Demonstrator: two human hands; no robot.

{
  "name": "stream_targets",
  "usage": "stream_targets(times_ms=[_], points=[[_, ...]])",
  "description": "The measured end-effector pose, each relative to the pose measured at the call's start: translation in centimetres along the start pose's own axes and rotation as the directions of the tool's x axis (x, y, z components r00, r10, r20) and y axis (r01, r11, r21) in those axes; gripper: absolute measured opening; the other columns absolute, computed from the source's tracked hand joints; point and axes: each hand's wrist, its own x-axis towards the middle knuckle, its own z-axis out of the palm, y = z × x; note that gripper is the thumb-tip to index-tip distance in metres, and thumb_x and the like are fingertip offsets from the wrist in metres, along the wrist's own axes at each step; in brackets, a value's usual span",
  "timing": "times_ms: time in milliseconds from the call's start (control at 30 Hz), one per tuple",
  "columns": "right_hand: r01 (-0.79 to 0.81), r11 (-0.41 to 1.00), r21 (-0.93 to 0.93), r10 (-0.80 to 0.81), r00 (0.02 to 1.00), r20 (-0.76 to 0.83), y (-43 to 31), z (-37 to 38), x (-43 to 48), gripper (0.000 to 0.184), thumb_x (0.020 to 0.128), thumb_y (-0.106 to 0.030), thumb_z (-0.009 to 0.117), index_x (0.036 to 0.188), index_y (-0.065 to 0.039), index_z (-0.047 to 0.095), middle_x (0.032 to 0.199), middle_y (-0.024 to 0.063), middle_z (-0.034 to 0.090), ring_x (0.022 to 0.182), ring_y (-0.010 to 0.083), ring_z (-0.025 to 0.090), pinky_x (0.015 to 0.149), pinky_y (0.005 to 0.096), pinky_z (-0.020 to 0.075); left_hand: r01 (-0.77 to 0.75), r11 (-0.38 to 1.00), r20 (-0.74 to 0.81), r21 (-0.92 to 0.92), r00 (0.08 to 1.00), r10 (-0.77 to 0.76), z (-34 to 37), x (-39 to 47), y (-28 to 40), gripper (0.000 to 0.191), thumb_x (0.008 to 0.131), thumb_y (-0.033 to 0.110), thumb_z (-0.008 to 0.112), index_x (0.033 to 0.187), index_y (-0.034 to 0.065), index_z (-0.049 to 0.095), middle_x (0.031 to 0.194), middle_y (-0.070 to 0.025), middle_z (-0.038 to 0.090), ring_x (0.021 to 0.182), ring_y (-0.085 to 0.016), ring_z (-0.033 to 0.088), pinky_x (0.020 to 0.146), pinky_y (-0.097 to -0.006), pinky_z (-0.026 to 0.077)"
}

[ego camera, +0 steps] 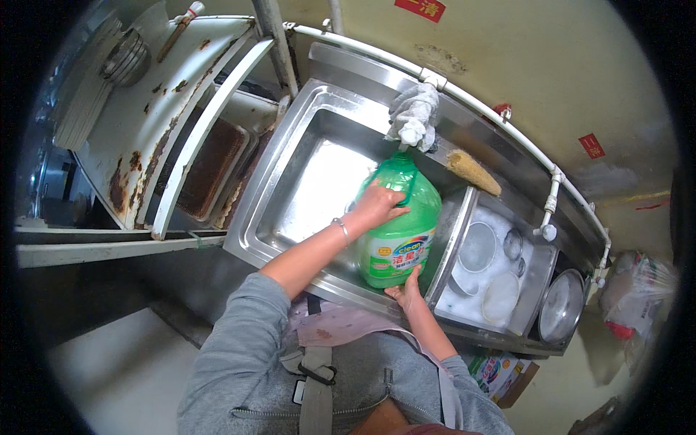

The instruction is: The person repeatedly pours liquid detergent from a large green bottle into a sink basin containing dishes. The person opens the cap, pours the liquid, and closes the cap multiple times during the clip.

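A large green plastic jug of liquid detergent [399,228] is tilted over the steel sink basin [304,179], its neck just below a cloth-wrapped tap [413,117]. My left hand [380,204] is closed around the jug's handle. Under the jug's base, my right hand [408,293] supports it with the fingers spread, partly hidden by the base. Whether liquid runs from the tap or the jug's mouth cannot be told. In the basin to the right, bowls [477,247] and other dishes lie among white suds.
A loofah [473,172] lies on the sink's back ledge. Beyond the suds basin stands a round metal lid or pan [561,307]. At left is a rusty white shelf [179,87] with stacked metal bowls [126,58]. White pipes [511,128] run along the wall.
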Motion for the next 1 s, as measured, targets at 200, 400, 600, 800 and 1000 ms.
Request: stream_targets(times_ms=[200,400,600,800,1000], points=[[0.026,0.986,0.163,-0.040,0.996,0.083,-1.3,1.1,0.6,0.090,0.082,-0.080,0.013,0.132,-0.010,0.042,0.117,0.0153,0.057,0.100,0.0269,0.059,0.072,0.0405,0.0535,0.045,0.998,-0.040,0.038,0.998,-0.043,0.3,1.6,-0.5,0.024,0.074,0.027,0.071,0.068,0.0074,0.058,0.062,-0.0115,0.059,0.066,-0.030,0.060,0.079,-0.0423,0.043],[-0.089,0.985,-0.150,0.099,0.993,0.059,-3.8,3.0,0.9,0.073,0.090,-0.067,0.032,0.114,-0.003,0.057,0.094,0.0160,0.065,0.083,0.0279,0.068,0.065,0.0358,0.0571,-0.012,0.996,-0.047,0.085,0.999,0.016,-0.2,2.6,-1.0,0.023,0.076,0.028,0.070,0.068,0.0095,0.057,0.064,-0.0096,0.060,0.068,-0.029,0.061,0.085,-0.0480,0.040],[0.407,0.074,-0.911,-0.779,0.593,0.202,-16.1,6.4,-6.8,0.030,0.084,-0.026,0.053,0.079,0.002,0.062,0.071,0.0253,0.060,0.071,0.0429,0.062,0.064,0.0467,0.0485,0.047,0.990,-0.015,0.132,0.999,-0.046,0.1,2.0,-0.1,0.021,0.076,0.026,0.070,0.072,0.0094,0.058,0.068,-0.0086,0.062,0.073,-0.028,0.063,0.091,-0.0526,0.038],[0.123,-0.427,-0.896,-0.896,0.076,0.437,-27.2,19.2,-9.9,0.046,0.087,-0.047,0.053,0.097,-0.002,0.051,0.068,0.0177,0.062,0.073,0.0359,0.065,0.063,0.0425,0.0515,0.081,0.975,0.042,0.207,0.995,-0.091,-0.2,2.0,0.7,0.016,0.075,0.023,0.070,0.083,0.0105,0.064,0.077,-0.0090,0.064,0.081,-0.027,0.063,0.093,-0.0547,0.036],[-0.049,-0.542,-0.839,-0.824,0.227,0.519,-28.0,23.3,-6.3,0.037,0.080,-0.042,0.063,0.092,-0.007,0.054,0.071,0.0154,0.067,0.069,0.0294,0.069,0.061,0.0395,0.0538,0.090,0.948,0.064,0.305,0.991,-0.114,-0.5,2.3,1.0,0.015,0.076,0.017,0.068,0.088,0.0070,0.064,0.078,-0.0101,0.062,0.085,-0.028,0.060,0.095,-0.0560,0.033]])
